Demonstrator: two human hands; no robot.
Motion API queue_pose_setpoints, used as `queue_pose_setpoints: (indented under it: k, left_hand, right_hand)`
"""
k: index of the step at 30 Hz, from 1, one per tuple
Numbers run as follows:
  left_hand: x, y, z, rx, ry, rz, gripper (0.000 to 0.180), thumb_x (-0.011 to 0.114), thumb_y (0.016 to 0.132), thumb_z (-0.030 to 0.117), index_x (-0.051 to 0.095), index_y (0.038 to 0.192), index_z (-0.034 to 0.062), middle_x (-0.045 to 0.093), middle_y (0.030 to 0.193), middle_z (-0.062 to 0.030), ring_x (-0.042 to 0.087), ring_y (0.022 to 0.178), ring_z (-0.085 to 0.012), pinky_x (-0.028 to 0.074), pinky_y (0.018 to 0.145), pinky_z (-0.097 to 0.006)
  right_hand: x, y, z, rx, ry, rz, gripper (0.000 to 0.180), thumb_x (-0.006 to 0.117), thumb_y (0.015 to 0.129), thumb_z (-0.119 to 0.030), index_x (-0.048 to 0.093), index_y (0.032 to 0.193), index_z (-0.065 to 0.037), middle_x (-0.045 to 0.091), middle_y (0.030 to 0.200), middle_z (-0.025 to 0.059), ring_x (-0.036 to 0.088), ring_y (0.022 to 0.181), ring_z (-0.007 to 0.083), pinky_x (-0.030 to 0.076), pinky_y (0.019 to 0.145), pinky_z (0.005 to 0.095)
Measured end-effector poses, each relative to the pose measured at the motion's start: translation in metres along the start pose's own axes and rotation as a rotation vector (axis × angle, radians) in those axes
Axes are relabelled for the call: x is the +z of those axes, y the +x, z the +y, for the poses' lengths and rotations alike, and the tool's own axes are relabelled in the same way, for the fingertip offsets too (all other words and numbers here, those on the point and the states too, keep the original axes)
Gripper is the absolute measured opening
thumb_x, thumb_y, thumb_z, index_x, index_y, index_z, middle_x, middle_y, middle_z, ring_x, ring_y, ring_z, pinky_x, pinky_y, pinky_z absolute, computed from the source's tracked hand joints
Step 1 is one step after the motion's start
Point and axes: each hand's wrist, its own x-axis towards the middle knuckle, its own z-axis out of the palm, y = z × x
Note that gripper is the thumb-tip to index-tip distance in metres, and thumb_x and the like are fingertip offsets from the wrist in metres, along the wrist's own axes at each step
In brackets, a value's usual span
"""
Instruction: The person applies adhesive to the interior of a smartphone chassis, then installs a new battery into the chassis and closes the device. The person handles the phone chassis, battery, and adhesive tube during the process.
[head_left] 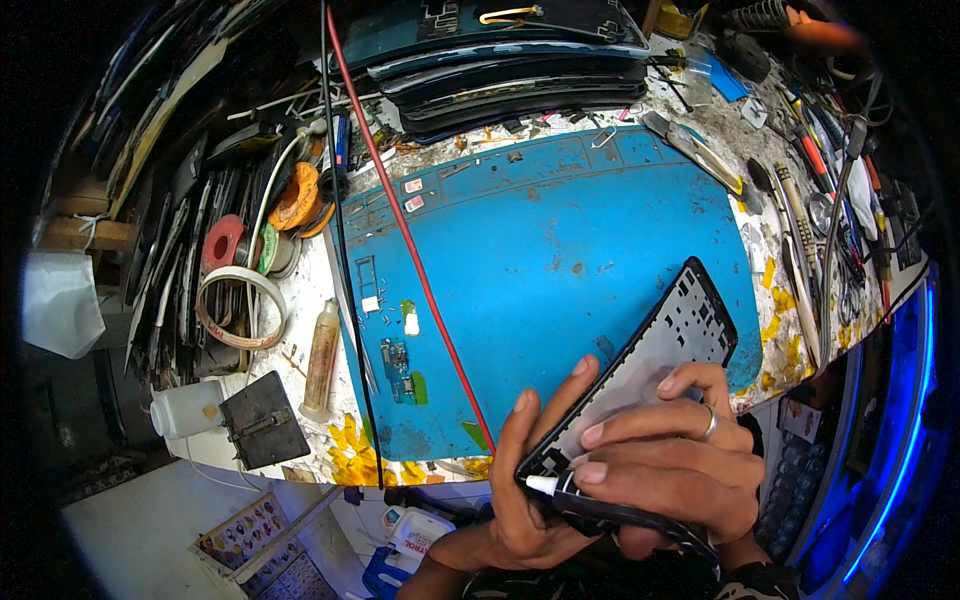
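A phone frame (640, 375) with a black border and grey inner panel is tilted above the front right of the blue mat. My left hand (515, 510) supports its lower end, fingers behind and along the edge. My right hand (680, 455), with a ring on one finger, is closed round a dark tube with a white nozzle (541, 486), probably glue. The nozzle tip is at the frame's lower left corner, touching or very close. The right fingers lie over the frame's panel. Most of the tube's body is hidden under that hand.
On the blue mat (560, 250) lie a small circuit board (396, 365) and tiny screws. A red cable (400, 220) and a black cable cross it. Stacked phone panels (510, 85) stand behind. Tape rolls (243, 308) and a syringe-like tube (321, 360) are left; tweezers (700, 155) and tools right.
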Motion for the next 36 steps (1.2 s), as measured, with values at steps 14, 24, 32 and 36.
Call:
queue_pose_setpoints:
  k: [14, 24, 32, 36]
  left_hand:
    - [0.0003, -0.003, -0.0028, -0.035, -0.021, -0.023, 0.091, 0.068, 0.088, 0.013, -0.001, 0.144, -0.008, 0.032, 0.138, -0.0419, 0.043, 0.127, -0.0481, 0.043, 0.102, -0.052]
    - [0.0009, 0.0006, -0.0006, 0.026, 0.004, 0.006, 0.089, 0.067, 0.09, 0.014, -0.001, 0.143, -0.0084, 0.034, 0.138, -0.0412, 0.045, 0.126, -0.0471, 0.043, 0.102, -0.051]
    - [0.0023, -0.0006, -0.0004, 0.032, 0.053, 0.026, 0.092, 0.069, 0.088, 0.017, -0.001, 0.143, -0.0084, 0.035, 0.137, -0.0404, 0.046, 0.126, -0.0456, 0.042, 0.103, -0.05]
    - [0.003, -0.0012, -0.0012, 0.04, 0.028, 0.028, 0.092, 0.069, 0.088, 0.018, -0.001, 0.143, -0.0086, 0.035, 0.137, -0.0404, 0.047, 0.126, -0.0451, 0.043, 0.103, -0.049]
  right_hand:
    - [0.0009, -0.0008, 0.001, -0.007, -0.029, 0.027, 0.037, 0.057, 0.088, -0.048, 0.071, 0.097, -0.016, 0.072, 0.09, -0.0018, 0.069, 0.093, 0.018, 0.041, 0.086, 0.0403]
    - [0.0019, -0.0014, -0.0007, -0.013, -0.047, 0.039, 0.034, 0.058, 0.087, -0.046, 0.071, 0.096, -0.016, 0.073, 0.09, -0.0005, 0.069, 0.092, 0.0176, 0.042, 0.082, 0.038]
    - [0.0045, -0.0007, 0.0006, -0.026, -0.061, 0.1, 0.036, 0.058, 0.087, -0.047, 0.071, 0.095, -0.015, 0.073, 0.086, 0.0008, 0.07, 0.087, 0.0174, 0.042, 0.078, 0.0363]
    - [0.0063, -0.0011, 0.0014, -0.037, -0.059, 0.108, 0.036, 0.058, 0.087, -0.048, 0.071, 0.094, -0.015, 0.073, 0.086, 0.0009, 0.07, 0.087, 0.017, 0.042, 0.077, 0.0357]
